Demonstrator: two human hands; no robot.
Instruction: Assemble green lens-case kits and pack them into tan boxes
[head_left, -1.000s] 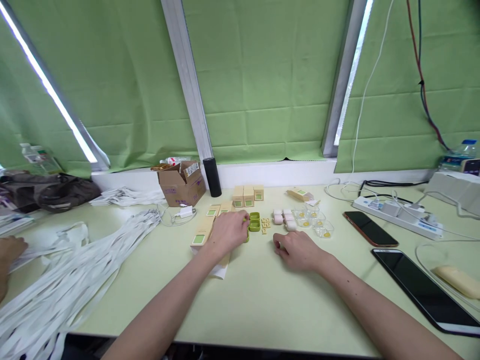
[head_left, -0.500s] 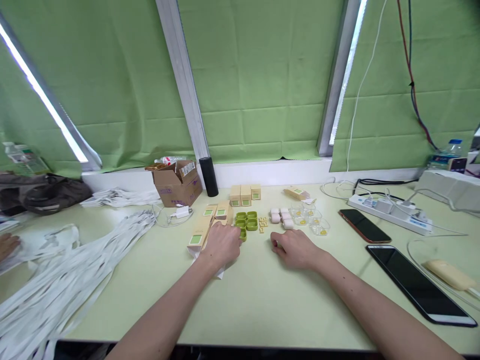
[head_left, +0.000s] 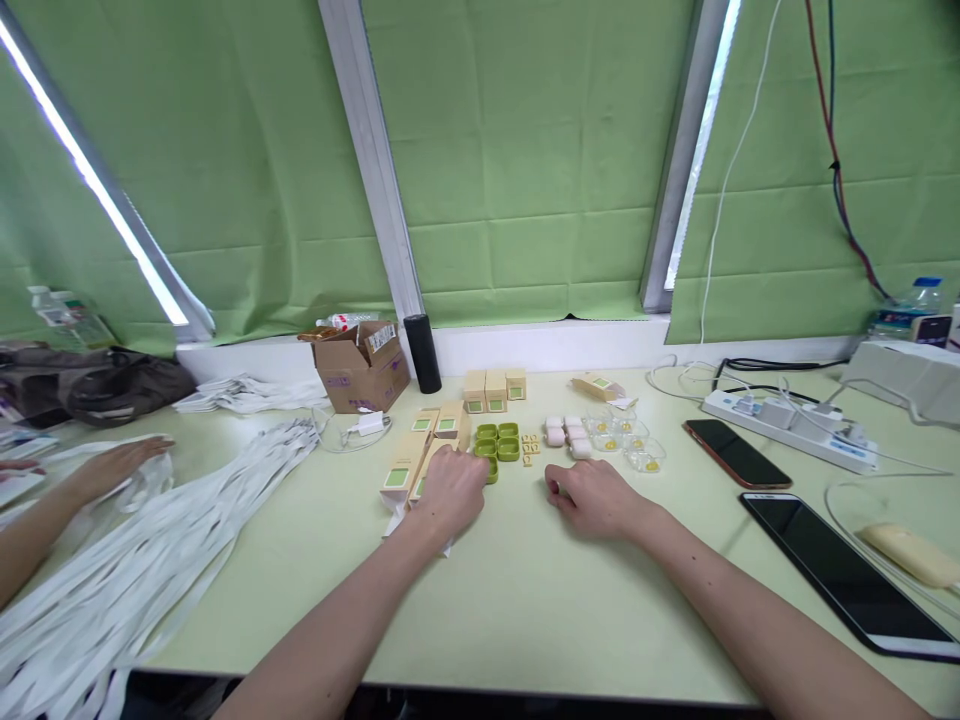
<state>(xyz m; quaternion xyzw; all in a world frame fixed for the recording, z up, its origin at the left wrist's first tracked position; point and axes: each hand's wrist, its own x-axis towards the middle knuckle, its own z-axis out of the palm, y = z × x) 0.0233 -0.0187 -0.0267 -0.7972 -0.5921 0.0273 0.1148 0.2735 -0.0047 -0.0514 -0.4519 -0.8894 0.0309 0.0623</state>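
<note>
My left hand (head_left: 454, 490) rests on the table with its fingers curled in. It lies beside the small green square trays (head_left: 508, 448) and in front of the beige boxes with green labels (head_left: 405, 465). Whether its fingertips touch the nearest tray I cannot tell. My right hand (head_left: 592, 498) sits in a loose fist, with nothing visible in it. Beyond it are several pale pink blocks (head_left: 580, 447) and clear plastic cups with yellow bits inside (head_left: 645, 457). Between the hands, further back, lie small yellow pieces (head_left: 530, 445).
A cardboard carton (head_left: 360, 370) and a black cylinder (head_left: 422, 354) stand at the back. White straps (head_left: 217, 510) cover the left side, where another person's hand (head_left: 124, 468) reaches in. Two phones, one being a large phone (head_left: 832, 560), and a power strip (head_left: 791, 428) lie at right.
My hands keep their places and closed shape. The other person's arm has reached further in from the left, over white material. The view has shifted slightly.
</note>
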